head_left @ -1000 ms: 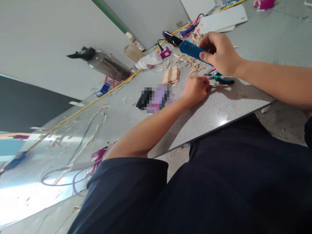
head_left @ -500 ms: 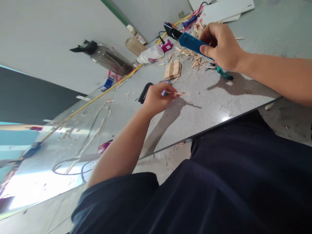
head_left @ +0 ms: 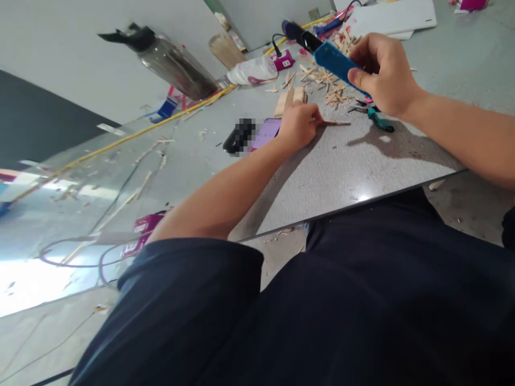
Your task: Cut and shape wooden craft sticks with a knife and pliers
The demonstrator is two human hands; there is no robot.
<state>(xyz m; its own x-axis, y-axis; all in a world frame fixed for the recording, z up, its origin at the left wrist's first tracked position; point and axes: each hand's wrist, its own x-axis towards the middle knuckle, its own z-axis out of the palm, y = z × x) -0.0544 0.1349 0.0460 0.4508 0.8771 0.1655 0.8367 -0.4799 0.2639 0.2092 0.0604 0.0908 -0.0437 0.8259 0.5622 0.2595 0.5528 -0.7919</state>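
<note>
My left hand [head_left: 300, 126] is closed in a pinch on one end of a thin wooden stick [head_left: 338, 123], low over the grey table. The stick's free end points right. My right hand [head_left: 388, 75] is wrapped round a long tool with a blue handle [head_left: 336, 63] and a black end, held above the table; I cannot make out its exact kind. Beneath that hand lie teal-handled pliers [head_left: 378, 119]. Just behind my left hand is a bundle of flat wooden sticks [head_left: 285, 102], partly hidden. A phone [head_left: 265, 133] with a purple screen lies beside the left wrist.
Loose wood pieces [head_left: 317, 80] are heaped behind the hands. A black object [head_left: 233, 140], partly pixelated, sits left of the phone. Farther back are a dark water bottle [head_left: 177, 64], a clear plastic bottle [head_left: 253, 71] and a white flat panel [head_left: 390, 19]. The table's front edge [head_left: 362, 202] runs before my lap.
My left hand has moved right and away from me with the stick, closer to the bundle and pliers. My right hand still grips the blue-handled tool. The camera view has shifted slightly.
</note>
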